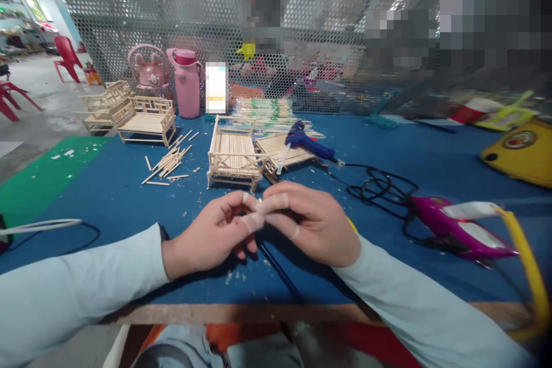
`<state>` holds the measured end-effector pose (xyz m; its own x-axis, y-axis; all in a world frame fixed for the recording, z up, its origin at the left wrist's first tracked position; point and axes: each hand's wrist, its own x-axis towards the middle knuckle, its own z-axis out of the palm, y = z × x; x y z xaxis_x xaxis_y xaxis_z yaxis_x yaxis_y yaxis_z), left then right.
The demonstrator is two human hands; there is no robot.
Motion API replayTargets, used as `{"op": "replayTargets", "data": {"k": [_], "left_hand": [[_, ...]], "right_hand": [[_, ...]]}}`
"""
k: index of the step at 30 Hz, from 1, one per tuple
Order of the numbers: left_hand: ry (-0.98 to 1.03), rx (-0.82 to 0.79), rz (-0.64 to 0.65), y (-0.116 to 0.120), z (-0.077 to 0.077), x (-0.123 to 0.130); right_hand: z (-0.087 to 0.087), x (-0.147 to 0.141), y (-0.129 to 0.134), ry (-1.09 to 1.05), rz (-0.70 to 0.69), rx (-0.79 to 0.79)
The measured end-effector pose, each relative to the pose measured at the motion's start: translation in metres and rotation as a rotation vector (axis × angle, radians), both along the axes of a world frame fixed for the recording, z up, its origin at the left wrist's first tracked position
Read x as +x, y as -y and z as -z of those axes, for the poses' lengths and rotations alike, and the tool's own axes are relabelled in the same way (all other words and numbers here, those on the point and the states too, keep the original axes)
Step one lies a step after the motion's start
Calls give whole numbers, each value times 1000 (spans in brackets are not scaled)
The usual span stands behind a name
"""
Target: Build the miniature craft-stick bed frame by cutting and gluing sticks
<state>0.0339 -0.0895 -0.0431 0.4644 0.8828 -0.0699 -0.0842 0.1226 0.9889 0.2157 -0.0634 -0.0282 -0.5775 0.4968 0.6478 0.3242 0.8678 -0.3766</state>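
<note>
My left hand (211, 236) and my right hand (323, 224) meet fingertip to fingertip above the front of the blue table (181, 276). Both are closed in a pinch; a tiny whitish bit shows between the tips, too small to name. Pale tape wraps some fingers. Under the hands lies a dark blue rod (282, 273). Just beyond stands a small bed-like frame of wooden sticks (233, 152), with a flat stick panel (284, 149) at its right. A blue glue gun (310, 141) rests across that panel, nozzle towards me.
Loose short sticks (168, 164) lie left of the frame, before a miniature stick bench (144, 121). Behind are a pink bottle (187, 86), a lit phone (216, 89) and bagged sticks (263, 109). A black cord (375, 184) coils near a purple device (466, 227) at right.
</note>
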Motion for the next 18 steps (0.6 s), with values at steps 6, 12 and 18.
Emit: {"op": "replayTargets", "data": {"k": [6, 12, 18], "left_hand": [[-104, 127, 13, -1, 8, 1], [-239, 343, -23, 0, 15, -3], [-247, 404, -63, -2, 11, -5]], "right_hand": [[3, -2, -7, -60, -154, -391], [9, -8, -2, -111, -132, -496], [16, -11, -4, -260, -38, -421]]}}
